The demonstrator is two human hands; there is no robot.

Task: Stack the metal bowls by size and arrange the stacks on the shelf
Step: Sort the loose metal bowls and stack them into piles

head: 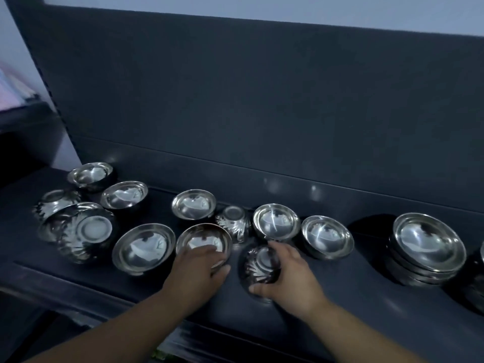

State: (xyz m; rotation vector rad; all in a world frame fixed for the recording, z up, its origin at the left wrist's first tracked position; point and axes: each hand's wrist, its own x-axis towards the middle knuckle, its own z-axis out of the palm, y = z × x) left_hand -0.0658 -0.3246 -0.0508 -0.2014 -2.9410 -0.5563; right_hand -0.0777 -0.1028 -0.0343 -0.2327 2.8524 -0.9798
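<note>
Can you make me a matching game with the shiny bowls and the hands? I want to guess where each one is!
Things:
1. left hand
2. right hand
3. tall stack of bowls
4. big upside-down bowl

Places or states:
A. far right of the shelf
B. gripping a small upside-down bowl
C. on the rim of an upright bowl
D. left side, base facing up

Pairs: 1-C, 2-B, 3-A, 4-D
</note>
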